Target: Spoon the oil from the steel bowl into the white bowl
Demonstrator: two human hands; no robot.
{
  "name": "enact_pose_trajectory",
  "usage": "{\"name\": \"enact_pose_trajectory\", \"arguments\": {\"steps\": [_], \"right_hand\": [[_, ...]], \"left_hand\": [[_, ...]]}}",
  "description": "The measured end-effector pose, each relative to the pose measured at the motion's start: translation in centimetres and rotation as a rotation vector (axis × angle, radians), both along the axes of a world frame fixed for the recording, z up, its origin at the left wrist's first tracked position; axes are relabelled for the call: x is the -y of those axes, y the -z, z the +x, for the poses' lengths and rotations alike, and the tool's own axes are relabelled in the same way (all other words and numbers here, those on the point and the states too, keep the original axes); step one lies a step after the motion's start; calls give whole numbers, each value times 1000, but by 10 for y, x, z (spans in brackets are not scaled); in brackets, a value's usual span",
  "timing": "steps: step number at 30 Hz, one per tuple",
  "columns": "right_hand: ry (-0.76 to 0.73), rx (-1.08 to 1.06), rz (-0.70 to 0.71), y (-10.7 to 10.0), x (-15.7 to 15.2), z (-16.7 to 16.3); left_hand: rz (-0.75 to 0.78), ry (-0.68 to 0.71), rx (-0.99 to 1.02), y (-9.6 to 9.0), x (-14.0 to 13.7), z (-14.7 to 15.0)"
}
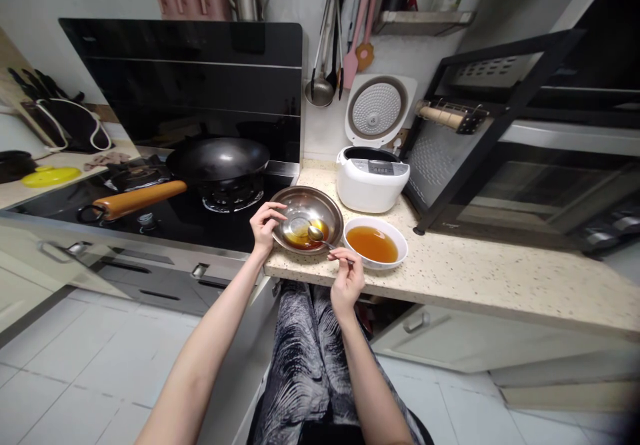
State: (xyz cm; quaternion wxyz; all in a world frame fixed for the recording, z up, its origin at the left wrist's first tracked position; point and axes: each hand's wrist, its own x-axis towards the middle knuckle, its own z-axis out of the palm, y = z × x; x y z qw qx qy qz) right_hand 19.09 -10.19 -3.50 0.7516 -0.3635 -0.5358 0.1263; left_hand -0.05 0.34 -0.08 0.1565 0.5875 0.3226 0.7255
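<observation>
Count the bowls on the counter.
2: a steel bowl at the left hand, and a white bowl to that bowl's right, in front of the rice cooker.

The countertop (480,278) (speckled cream) carries a metal bowl (325,205), white bowl (401,253), rice cooker (373,190) and black rack (475,158).

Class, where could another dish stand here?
The widest bare patch of countertop lies right of the white bowl, before the black rack; a small one, left of the rice cooker, behind the steel bowl. It's crowded at the steel bowl, with left hand and right hand there.
</observation>
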Motion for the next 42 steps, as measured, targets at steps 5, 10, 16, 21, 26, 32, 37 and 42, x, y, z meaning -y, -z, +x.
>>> {"name": "enact_pose_trajectory", "arguments": {"steps": [5,10,16,21,26,32,37,42], "right_hand": [[1,-22,22,-5,3,2],[-8,-40,44,-10,5,3],[40,-71,81,-21,10,11],[126,-98,114,-30,14,26],[239,-74,133,-33,14,41],[307,7,123,-25,11,56],[318,153,153,-16,8,63],[285,358,237,-15,7,67]], "left_hand": [[5,5,9,0,-1,0],[-3,2,8,0,-1,0],[15,8,8,0,-1,0],[19,7,10,1,-1,0],[22,15,18,0,0,0],[5,9,11,0,1,0],[13,6,10,0,1,-1],[13,12,21,0,0,0]]}}
